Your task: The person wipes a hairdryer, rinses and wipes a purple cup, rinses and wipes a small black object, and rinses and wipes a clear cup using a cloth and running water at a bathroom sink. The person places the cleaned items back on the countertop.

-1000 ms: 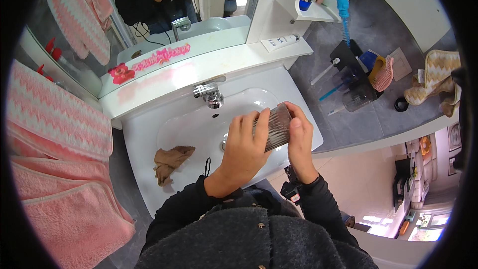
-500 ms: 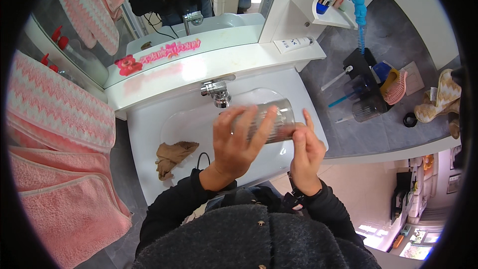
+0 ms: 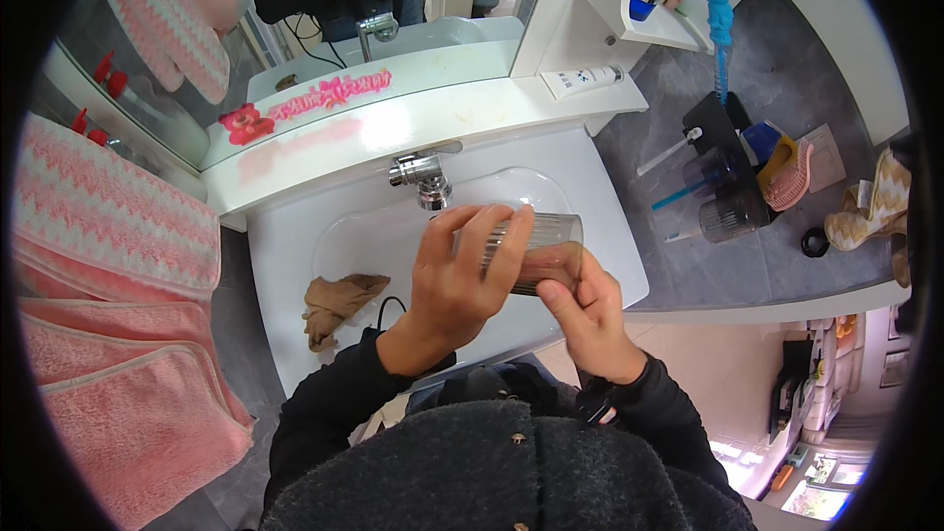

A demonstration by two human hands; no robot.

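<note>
A clear ribbed cup (image 3: 559, 228) lies tilted on its side in the air above the white sink (image 3: 280, 265). From its left end, my left hand (image 3: 457, 275) wraps round it, fingers over the upper side. My right hand (image 3: 598, 323) has its fingers inside the cup's mouth, seen through the clear wall, while the thumb stays outside by the rim. Just beyond the cup is the chrome faucet (image 3: 421, 177). A crumpled brown cloth (image 3: 339, 307) rests on the sink's left side.
Pink towels (image 3: 128, 334) hang at the left. A white tube (image 3: 582, 81) lies on the ledge under the mirror (image 3: 413, 54). On the grey counter (image 3: 678, 270) at the right are toothbrush cups (image 3: 728, 214), a pink comb (image 3: 790, 177) and a patterned cloth item (image 3: 875, 211).
The fingers of my right hand have gone from the cup's rim into its mouth. The cup and both hands have shifted slightly, and the whole view has moved a little.
</note>
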